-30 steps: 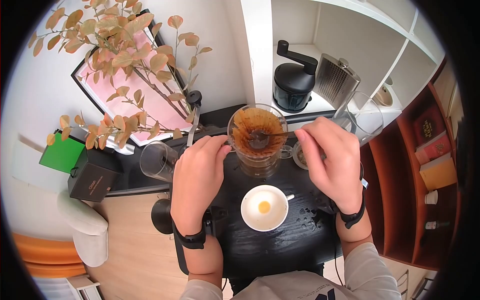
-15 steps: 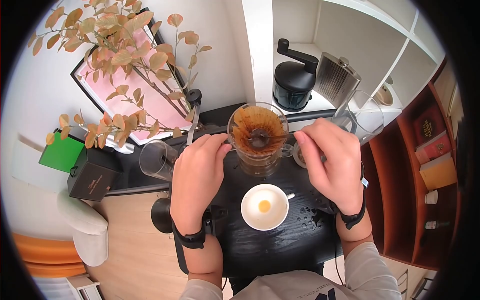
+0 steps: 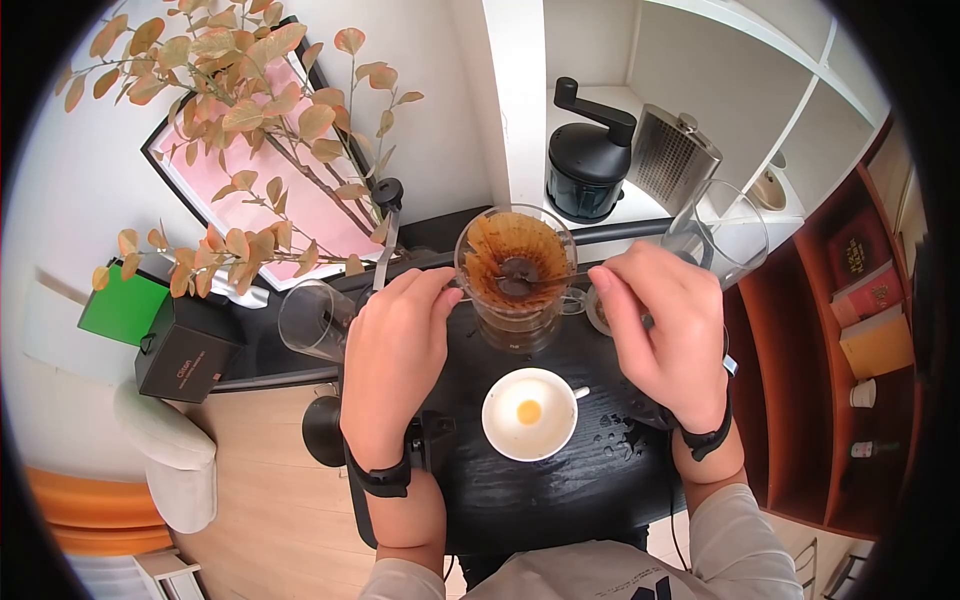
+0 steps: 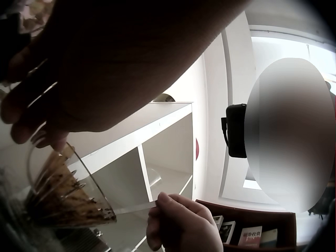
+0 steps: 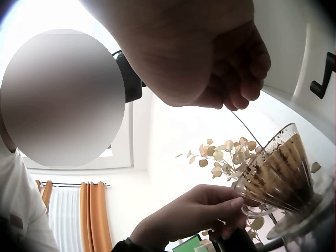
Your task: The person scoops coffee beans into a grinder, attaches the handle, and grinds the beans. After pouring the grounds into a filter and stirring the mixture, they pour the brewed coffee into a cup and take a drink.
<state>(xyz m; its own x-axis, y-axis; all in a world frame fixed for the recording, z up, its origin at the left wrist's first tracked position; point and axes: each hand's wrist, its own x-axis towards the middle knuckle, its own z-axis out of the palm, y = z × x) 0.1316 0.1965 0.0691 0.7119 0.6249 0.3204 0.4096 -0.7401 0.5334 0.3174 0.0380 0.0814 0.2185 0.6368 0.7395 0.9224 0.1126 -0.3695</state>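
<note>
Slightly drawn back is the spoon (image 3: 520, 275), pinched by the right hand (image 3: 665, 330); stirring appears underway. The dripper (image 3: 515, 265) handle is gripped by the left hand (image 3: 395, 350).

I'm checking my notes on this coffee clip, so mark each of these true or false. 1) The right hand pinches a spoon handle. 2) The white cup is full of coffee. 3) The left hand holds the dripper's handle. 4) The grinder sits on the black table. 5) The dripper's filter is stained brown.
1) True: the right hand pinches the thin metal spoon reaching into the clear glass cone dripper.
2) False: the white round cup is nearly empty, with a small yellowish spot at its bottom.
3) True: the left hand grips it at the dripper's left side.
4) False: the black hand-crank grinder stands in the white shelf, not on the black table.
5) True.
</note>
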